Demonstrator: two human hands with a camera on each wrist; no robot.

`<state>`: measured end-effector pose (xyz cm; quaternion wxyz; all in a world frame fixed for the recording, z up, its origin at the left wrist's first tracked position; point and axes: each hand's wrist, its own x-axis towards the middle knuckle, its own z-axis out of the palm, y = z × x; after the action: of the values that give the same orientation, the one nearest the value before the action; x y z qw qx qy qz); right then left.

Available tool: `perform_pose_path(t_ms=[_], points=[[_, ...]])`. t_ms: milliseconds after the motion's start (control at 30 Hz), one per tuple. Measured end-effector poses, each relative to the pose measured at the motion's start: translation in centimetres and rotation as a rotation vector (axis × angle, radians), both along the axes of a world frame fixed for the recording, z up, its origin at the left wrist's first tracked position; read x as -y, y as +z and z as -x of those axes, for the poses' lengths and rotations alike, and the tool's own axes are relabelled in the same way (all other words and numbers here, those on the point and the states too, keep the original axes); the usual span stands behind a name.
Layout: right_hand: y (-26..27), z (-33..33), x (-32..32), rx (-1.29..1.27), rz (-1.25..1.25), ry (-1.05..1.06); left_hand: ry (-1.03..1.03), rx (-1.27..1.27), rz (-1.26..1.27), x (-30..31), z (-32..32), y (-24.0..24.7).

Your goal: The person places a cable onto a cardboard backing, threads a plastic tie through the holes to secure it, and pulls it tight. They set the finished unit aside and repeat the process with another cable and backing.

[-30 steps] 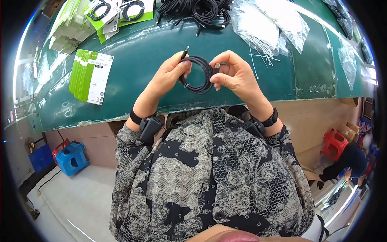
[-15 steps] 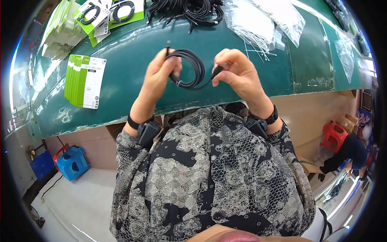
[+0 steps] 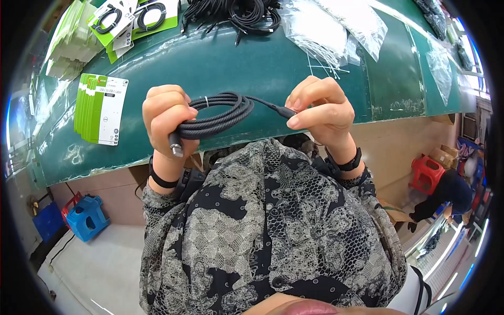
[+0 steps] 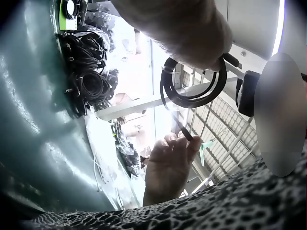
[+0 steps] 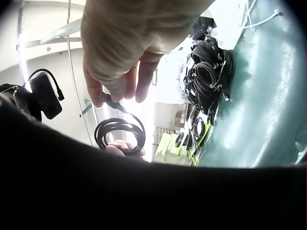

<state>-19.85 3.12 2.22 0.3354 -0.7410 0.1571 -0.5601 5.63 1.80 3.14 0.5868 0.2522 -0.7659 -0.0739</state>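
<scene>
A coiled black braided cable (image 3: 215, 116) is held up in front of the chest, above the near edge of the green table (image 3: 252, 63). My left hand (image 3: 167, 116) grips the coil in a fist, and a silver plug (image 3: 175, 149) sticks out below the fingers. My right hand (image 3: 320, 107) pinches the cable's other plug end (image 3: 286, 111), with a short length drawn out from the coil. In the left wrist view the coil (image 4: 192, 91) hangs under the left hand and the right hand (image 4: 168, 163) is beyond it. In the right wrist view the coil (image 5: 120, 132) appears below the right hand's fingers (image 5: 127, 81).
On the table lie a fan of green and white packaging cards (image 3: 102, 109), packed cables on cards (image 3: 123, 21), a heap of loose black cables (image 3: 236, 13) and clear plastic bags (image 3: 336, 26). A blue container (image 3: 84, 218) and a red stool (image 3: 428, 173) stand on the floor.
Both hands have come nearer the body and lower. The coil has turned from face-on to edge-on, and the left hand now wraps it in a fist with a plug pointing down.
</scene>
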Motion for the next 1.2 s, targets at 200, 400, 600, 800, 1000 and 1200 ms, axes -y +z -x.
perform_pose_path(t_ms=[200,400,600,800,1000,1200], points=[[0.6,-1.7,0.5,-0.077,-0.374,-0.245,0.292,0.512,-0.142,0.3,1.7,0.2],[2.9,-4.8,2.6,-0.671,-0.078,-0.199,0.283,0.699,-0.094,0.4,2.4,-0.4],[0.9,-8.0,4.0,-0.581,-0.352,0.094,0.352,0.712,-0.123,-0.8,-0.9,-0.5],[-3.3,-8.4,6.4,-0.331,-0.984,0.648,0.144,0.646,-0.367,0.1,-3.0,-2.3],[-5.0,-7.9,7.1,-0.243,-1.253,0.818,-0.044,0.609,-0.598,0.9,-4.1,-3.1],[-5.8,-7.7,7.6,-0.300,-1.311,0.806,-0.054,0.726,-0.495,2.1,-4.2,-3.6]])
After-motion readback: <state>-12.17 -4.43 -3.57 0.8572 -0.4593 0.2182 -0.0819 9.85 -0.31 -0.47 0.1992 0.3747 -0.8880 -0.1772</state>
